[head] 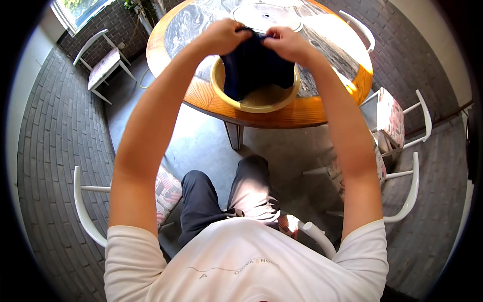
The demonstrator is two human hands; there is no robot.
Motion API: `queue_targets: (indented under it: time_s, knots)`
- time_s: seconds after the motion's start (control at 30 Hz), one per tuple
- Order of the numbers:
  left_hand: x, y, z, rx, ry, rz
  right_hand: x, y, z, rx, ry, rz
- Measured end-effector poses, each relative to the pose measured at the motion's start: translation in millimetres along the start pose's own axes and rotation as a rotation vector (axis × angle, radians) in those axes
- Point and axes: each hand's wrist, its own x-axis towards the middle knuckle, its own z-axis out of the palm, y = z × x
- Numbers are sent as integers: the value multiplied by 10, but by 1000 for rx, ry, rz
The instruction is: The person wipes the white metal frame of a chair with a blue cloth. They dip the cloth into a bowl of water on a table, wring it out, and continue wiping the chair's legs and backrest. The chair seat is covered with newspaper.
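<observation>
A dark blue cloth hangs from both my hands, spread between them over a yellow plastic basin. My left hand pinches its upper left edge. On the other side, my right hand grips the upper right edge between thumb and fingers. The cloth's lower part drops inside the basin's rim, where some murky water shows at the front. Whether its lowest edge is under the water, I cannot tell. The basin stands on the near wooden border of a round table.
Beyond my hands, a round glass-like disc lies on the marble-patterned tabletop. White chairs with patterned seats stand around: one by the far left wall, one at my left, several at right. A table leg stands ahead of my knees.
</observation>
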Motion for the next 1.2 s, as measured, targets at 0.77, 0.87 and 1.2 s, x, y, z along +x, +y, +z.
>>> queue_targets:
  time_s: [0.77, 0.87, 1.2]
  knots:
    - [-336, -90, 536, 53, -228, 91, -192, 134, 471, -402, 64, -40]
    - [-328, -37, 721, 212, -400, 98, -223, 321, 584, -459, -141, 57]
    - [-328, -31, 1136, 243, -663, -83, -194, 381, 879, -600, -473, 104]
